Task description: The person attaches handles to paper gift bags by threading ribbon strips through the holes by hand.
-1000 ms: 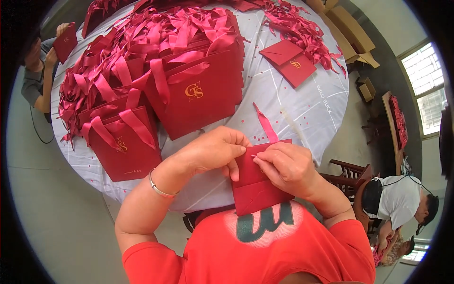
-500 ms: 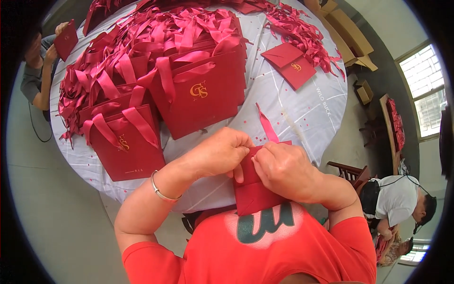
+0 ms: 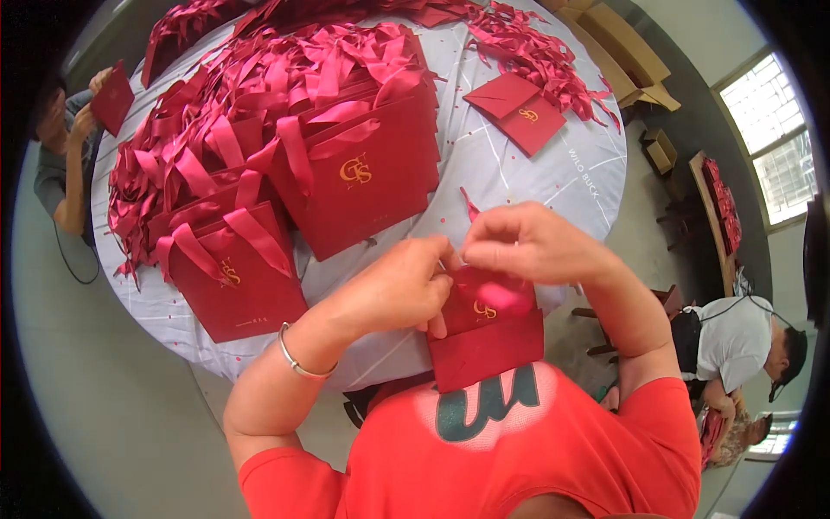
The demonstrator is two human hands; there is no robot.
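Observation:
A small dark red paper bag (image 3: 486,350) lies flat in front of me at the table's near edge, a gold emblem on it and its lower part folded over. Closed at the bag's upper left edge, my left hand (image 3: 413,281) grips it, with a bracelet on the wrist. My right hand (image 3: 540,245) is just above the bag, thumb and forefinger pinched together close to my left fingertips. A pink ribbon (image 3: 507,298) shows blurred below that hand, and a ribbon end sticks out beyond it. The pinched spot itself is partly hidden.
Upright red gift bags (image 3: 346,186) with ribbon handles crowd the left and middle of the cloth-covered round table (image 3: 553,190). A flat folded bag (image 3: 516,112) and a heap of ribbons (image 3: 540,52) lie at the far right. Other people sit left and right; cardboard boxes (image 3: 627,52) stand behind.
My right hand has lifted off the bag's upper edge and moved up, uncovering the emblem and a blurred ribbon. My left hand stays at the bag's edge.

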